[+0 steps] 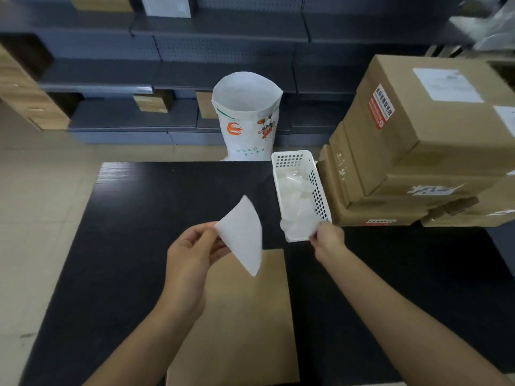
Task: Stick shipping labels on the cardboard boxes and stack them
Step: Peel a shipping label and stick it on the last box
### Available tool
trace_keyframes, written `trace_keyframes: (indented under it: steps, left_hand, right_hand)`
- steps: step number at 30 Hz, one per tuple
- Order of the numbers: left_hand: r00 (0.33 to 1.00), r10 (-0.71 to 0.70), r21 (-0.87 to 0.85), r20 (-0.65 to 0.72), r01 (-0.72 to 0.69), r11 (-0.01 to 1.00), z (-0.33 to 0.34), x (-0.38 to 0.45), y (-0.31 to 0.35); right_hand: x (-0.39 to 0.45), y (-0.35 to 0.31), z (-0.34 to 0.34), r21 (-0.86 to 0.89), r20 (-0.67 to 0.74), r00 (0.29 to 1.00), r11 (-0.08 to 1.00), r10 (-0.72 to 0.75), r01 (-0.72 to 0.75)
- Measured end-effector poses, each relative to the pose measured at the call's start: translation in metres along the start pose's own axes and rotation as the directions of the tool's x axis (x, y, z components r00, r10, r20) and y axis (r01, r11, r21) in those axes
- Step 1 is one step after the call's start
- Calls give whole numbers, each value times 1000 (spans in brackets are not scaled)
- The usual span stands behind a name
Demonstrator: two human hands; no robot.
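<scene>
While the left hand (192, 246) pinched a white rectangular shipping label (242, 235) by its left corner between thumb and fingers, the sheet hung tilted in the air above a plain brown cardboard box (245, 316) lying flat on the black table (125, 218). The right hand (328, 235) was at the near end of a white perforated plastic basket (301, 190), its fingertips pinching a thin clear plastic piece (299, 228) at the basket's rim. More clear and white material lay inside that basket. Just beside it, to the right, stood a stack of brown cardboard boxes (412, 162), the topmost carrying a white label and a red sticker. Beyond the table's far edge stood an open white printed sack (248, 115), before dark grey shelving (167, 51).
</scene>
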State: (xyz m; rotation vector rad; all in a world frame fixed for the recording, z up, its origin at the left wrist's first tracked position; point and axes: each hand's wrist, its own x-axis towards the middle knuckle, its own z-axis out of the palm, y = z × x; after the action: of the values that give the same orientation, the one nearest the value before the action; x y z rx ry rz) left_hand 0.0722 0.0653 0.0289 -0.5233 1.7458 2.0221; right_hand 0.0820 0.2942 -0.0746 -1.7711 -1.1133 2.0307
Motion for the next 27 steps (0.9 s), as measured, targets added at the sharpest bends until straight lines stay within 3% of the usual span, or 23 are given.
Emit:
trace_keyframes:
  steps: [3,4,6,8,10,13,16,20,25,27]
  left_hand:
    - [997,6,13,-71,-5,1000,19,3,-1]
    - [996,16,36,-87,-13,999,24,4,-4]
    - [994,24,75,-106,-16,997,34,5,-9]
    - [993,8,100,-114,4,995,43,6,-15]
    - [991,-20,99,-134,33,995,51,6,-20]
    - [983,-41,76,-179,55,996,63,9,-24]
    - [982,-36,39,-184,44,998,73,8,-24]
    - [985,5,45,-175,3,999,79,8,-26]
    - [982,23,71,-189,-10,997,77,8,-30]
    - [982,35,79,-187,-20,997,75,7,-31]
  right_hand:
    - [45,-26,12,-250,37,973,941,-227,229]
    - [55,-31,15,-351,68,941,875,-331,333]
    - [75,-34,19,-579,221,841,627,-495,521]
    - [88,-31,17,-715,376,761,357,-529,601]
    - [99,-28,11,-762,475,703,153,-529,630]
    - [109,-28,2,-759,586,613,-95,-530,644]
    - [107,-35,-2,-758,640,600,-265,-481,596]
    - [95,-50,-6,-786,607,611,-273,-508,554]
    - [74,-54,-7,-750,587,561,-133,-583,647]
    - [51,-49,-4,-684,590,561,9,-581,729]
